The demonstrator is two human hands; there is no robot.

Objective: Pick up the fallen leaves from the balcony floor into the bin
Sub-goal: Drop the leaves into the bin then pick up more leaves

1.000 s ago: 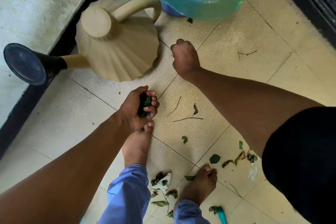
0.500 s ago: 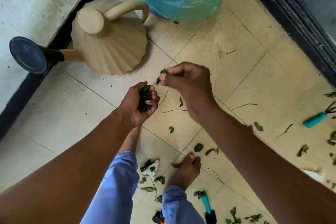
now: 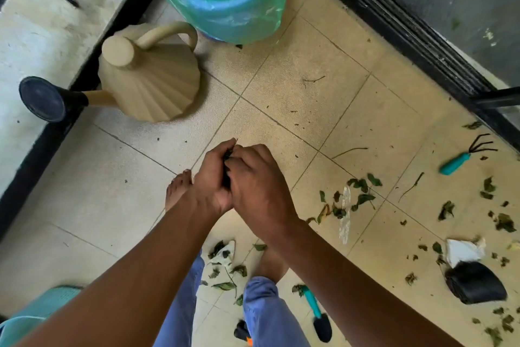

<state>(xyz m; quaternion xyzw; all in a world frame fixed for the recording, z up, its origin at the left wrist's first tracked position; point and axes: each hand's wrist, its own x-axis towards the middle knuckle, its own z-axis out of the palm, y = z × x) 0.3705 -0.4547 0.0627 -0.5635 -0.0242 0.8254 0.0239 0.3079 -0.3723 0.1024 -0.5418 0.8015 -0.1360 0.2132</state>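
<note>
At frame centre the left hand [image 3: 209, 182] and right hand [image 3: 257, 186] press together, curled round a dark wad of leaves [image 3: 227, 155], seemingly gripped by both. Loose leaves [image 3: 361, 194] litter the tiles right of them. At top, the green-lined bin [image 3: 225, 9] stands beside a beige watering can [image 3: 149, 79].

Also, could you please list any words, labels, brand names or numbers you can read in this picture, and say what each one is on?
None: no readable text shows anywhere.
The watering can, the bin with its green liner, the hand rake and the trowel bear no visible print.
The white paper scrap looks blank.
</note>
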